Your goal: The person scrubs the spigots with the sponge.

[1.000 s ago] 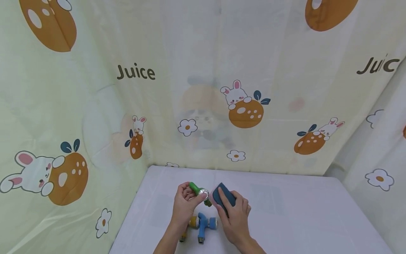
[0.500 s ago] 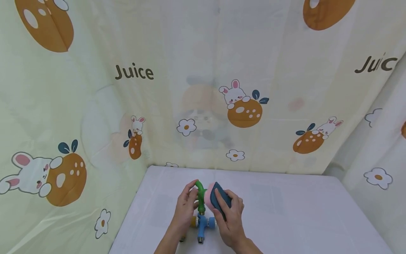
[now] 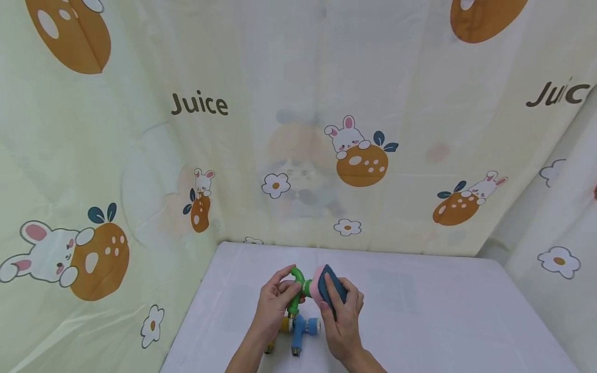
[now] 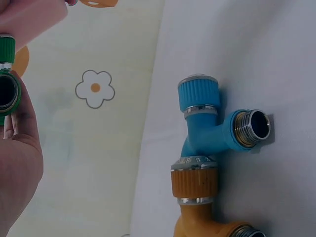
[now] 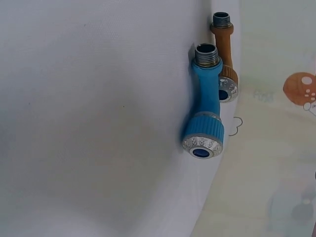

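Observation:
My left hand [image 3: 272, 305] pinches a green faucet [image 3: 294, 306] near its middle, its curved spout up and its threaded end down, above the table. The knob of that faucet points right, against the pink face of a pink-and-blue sponge [image 3: 317, 282]. My right hand [image 3: 345, 321] grips the sponge from its blue side. Below the hands a blue faucet [image 3: 297, 334] lies on the table, with an orange-yellow faucet [image 4: 195, 182] close beside it, partly hidden by my left hand in the head view. In the right wrist view neither hand shows.
The white-covered table [image 3: 434, 311] extends to the right and behind the hands. A pale curtain [image 3: 280, 62] printed with rabbits, oranges and flowers hangs along the table's far and left sides, and another stretch hangs at the right.
The green faucet has been turned in my left hand from knob facing the head camera to upright with its knob to the right. The sponge met the knob, then shifted slightly right.

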### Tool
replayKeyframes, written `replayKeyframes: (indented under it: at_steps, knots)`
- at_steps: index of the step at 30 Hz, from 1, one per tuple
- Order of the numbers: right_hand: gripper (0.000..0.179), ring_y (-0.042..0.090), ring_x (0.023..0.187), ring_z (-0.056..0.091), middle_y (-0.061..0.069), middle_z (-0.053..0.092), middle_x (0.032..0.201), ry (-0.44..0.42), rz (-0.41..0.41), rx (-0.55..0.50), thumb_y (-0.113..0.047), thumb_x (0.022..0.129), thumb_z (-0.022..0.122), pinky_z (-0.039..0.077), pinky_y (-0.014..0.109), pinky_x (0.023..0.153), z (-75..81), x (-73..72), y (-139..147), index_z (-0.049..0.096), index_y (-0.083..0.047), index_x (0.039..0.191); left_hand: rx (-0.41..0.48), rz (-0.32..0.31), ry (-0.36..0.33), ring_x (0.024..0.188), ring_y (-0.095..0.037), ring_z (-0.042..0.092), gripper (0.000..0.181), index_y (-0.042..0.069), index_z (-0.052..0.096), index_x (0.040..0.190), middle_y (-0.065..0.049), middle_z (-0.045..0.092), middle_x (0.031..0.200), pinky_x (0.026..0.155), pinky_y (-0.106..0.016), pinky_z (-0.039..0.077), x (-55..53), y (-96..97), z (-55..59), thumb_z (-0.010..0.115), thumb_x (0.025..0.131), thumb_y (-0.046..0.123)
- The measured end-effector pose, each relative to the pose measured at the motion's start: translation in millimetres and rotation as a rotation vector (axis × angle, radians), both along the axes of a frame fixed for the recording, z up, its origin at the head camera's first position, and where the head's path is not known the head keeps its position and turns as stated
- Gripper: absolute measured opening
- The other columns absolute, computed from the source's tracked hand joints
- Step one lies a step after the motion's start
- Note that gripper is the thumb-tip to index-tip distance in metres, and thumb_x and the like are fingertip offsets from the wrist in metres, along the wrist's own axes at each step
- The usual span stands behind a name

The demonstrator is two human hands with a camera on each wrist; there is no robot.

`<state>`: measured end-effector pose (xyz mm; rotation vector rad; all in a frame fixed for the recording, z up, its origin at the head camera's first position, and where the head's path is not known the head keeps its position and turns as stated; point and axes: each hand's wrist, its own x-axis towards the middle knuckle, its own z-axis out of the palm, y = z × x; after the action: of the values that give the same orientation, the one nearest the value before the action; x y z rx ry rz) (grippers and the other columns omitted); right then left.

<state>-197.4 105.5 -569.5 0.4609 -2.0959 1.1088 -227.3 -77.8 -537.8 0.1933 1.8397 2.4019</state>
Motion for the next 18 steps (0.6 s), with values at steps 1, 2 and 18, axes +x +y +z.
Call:
replayKeyframes:
  at_steps: [1, 2, 18]
  knots:
    - [0.065, 0.029, 0.118, 0.03, 0.026, 0.039, 0.144, -0.007, -0.008, -0.003, -0.004, 0.094, 0.062, 0.025, 0.037, 0.09, 0.3, -0.6, -0.4, 0.048, -0.014, 0.156, -0.006, 0.003, 0.003, 0.089, -0.019, 0.077, 0.055, 0.018, 0.053, 0.15, -0.001, 0.076, 0.106, 0.078, -0.028, 0.063, 0.1, 0.5, -0.2, 0.073, 0.099, 0.022]
    - [0.064, 0.028, 0.117, 0.03, 0.026, 0.039, 0.144, -0.019, -0.017, -0.006, -0.004, 0.095, 0.062, 0.026, 0.038, 0.089, 1.2, -1.2, -0.9, 0.048, -0.015, 0.157, -0.016, 0.006, 0.004, 0.089, -0.019, 0.077, 0.055, 0.018, 0.053, 0.15, -0.001, 0.076, 0.106, 0.077, -0.028, 0.063, 0.2, 1.1, -0.2, 0.073, 0.098, 0.021]
    - [0.061, 0.031, 0.115, 0.03, 0.025, 0.038, 0.143, -0.076, -0.034, -0.009, -0.011, 0.098, 0.063, 0.023, 0.041, 0.087, 6.7, -5.1, 1.9, 0.049, -0.019, 0.156, -0.097, 0.071, 0.003, 0.098, -0.019, 0.074, 0.064, 0.013, 0.049, 0.15, -0.008, 0.072, 0.109, 0.087, -0.027, 0.06, 0.8, 6.3, 0.7, 0.079, 0.093, 0.02]
